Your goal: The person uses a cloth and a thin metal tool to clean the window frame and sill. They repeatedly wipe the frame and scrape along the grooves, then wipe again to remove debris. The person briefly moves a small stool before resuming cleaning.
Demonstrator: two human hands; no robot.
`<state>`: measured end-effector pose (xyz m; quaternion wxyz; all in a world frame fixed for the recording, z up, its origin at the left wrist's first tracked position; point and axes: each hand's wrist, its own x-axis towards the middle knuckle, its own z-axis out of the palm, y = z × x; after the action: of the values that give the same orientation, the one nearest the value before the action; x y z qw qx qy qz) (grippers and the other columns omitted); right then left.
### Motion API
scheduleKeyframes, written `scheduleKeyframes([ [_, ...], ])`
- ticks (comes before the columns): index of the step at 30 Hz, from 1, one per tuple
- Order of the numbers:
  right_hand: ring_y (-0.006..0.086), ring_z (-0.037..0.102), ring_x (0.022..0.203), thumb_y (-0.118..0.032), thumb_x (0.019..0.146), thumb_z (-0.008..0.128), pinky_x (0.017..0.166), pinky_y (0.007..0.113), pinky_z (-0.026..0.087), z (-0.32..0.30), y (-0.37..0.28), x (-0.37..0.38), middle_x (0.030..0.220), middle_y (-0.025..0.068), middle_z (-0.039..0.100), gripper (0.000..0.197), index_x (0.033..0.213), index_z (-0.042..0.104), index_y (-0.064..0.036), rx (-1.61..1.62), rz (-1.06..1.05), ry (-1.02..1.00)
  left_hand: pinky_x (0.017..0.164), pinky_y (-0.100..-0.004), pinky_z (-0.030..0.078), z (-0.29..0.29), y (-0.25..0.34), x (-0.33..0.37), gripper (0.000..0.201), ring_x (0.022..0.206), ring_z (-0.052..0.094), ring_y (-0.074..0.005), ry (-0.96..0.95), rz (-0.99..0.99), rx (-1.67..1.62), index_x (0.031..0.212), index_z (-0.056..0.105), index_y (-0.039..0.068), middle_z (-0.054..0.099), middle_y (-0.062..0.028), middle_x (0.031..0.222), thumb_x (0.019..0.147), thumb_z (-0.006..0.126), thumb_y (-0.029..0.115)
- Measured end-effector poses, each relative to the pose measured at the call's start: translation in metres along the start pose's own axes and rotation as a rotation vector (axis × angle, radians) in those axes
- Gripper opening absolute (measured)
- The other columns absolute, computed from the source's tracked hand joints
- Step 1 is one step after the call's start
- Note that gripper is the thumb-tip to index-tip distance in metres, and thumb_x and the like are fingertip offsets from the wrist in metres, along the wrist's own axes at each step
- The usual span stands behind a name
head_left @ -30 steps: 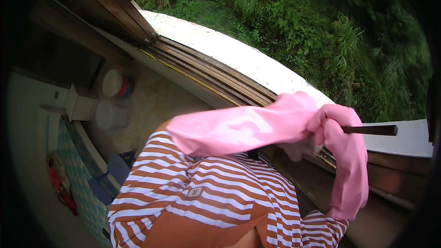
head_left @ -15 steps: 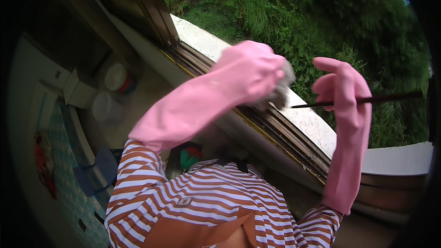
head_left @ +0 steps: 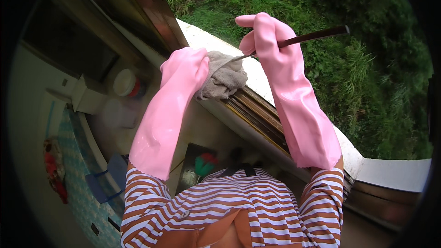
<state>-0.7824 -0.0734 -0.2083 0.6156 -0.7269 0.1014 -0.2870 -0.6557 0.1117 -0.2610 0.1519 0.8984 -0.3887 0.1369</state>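
Both my hands wear long pink rubber gloves. My left hand is closed around one side of a bunched grey cloth, which lies over the window track. In my right hand is a slender tool with a dark handle and a thin metal shaft; its exact kind I cannot make out. The handle sticks out to the right past the glove. The shaft points left and meets the top of the cloth, where its tip is hidden in or behind a fold.
A brown window frame rises at the upper left. The white outer ledge runs beside the track, with green plants beyond. Indoors stand a white bucket, a pale box and a blue chair.
Both hands have moved left along the window track. The cloth went left with my left hand, and the tool's tip now meets it. My right hand also rose in the picture.
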Motion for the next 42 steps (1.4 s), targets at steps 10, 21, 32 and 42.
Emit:
scheduleKeyframes([
  [10,0.016,0.062,0.081,-0.04,0.111,0.048,0.079,0.036,0.052,0.041,0.031,0.005,0.079,0.0042,0.066,0.045,0.116,0.079,-0.0069,0.103,0.209,-0.317,0.058,-0.0328,0.055,0.018,-0.018,0.035,0.014,0.067,0.07,-0.0183,-0.169,-0.783,-0.73,0.096,0.07,0.0,0.07,-0.0102,0.087,0.103,0.068,0.012],
  [21,0.0159,0.055,0.057,-0.038,0.102,0.055,0.061,0.034,0.046,-0.06,0.016,-0.045,0.064,0.0024,0.06,0.04,0.091,0.077,-0.0063,-0.052,0.403,-0.211,0.091,-0.0377,0.06,-0.033,0.144,-0.002,0.028,0.104,0.074,-0.0331,-0.696,-0.232,-0.198,0.123,0.07,-0.002,0.074,-0.0209,0.116,0.106,0.058,0.017],
  [32,0.0131,0.045,0.051,-0.04,0.099,0.057,0.054,0.035,0.041,-0.173,-0.04,-0.129,0.054,0.0004,0.048,0.045,0.088,0.077,-0.0016,-0.577,0.647,0.175,0.087,-0.0401,0.06,0.041,0.3,-0.074,0.021,0.101,0.075,-0.0293,-0.987,-0.37,-1.128,0.105,0.078,0.006,0.076,-0.0187,0.107,0.099,0.068,0.023],
  [42,0.0063,0.039,0.042,-0.043,0.107,0.055,0.055,0.028,0.051,-0.167,-0.099,-0.112,0.047,-0.0048,0.043,0.053,0.102,0.079,0.0039,-0.235,-0.22,0.387,0.098,-0.0383,0.06,-0.016,0.156,-0.005,0.021,0.107,0.073,-0.0272,-0.251,0.118,-0.612,0.105,0.079,0.01,0.079,-0.0104,0.114,0.105,0.06,0.02],
])
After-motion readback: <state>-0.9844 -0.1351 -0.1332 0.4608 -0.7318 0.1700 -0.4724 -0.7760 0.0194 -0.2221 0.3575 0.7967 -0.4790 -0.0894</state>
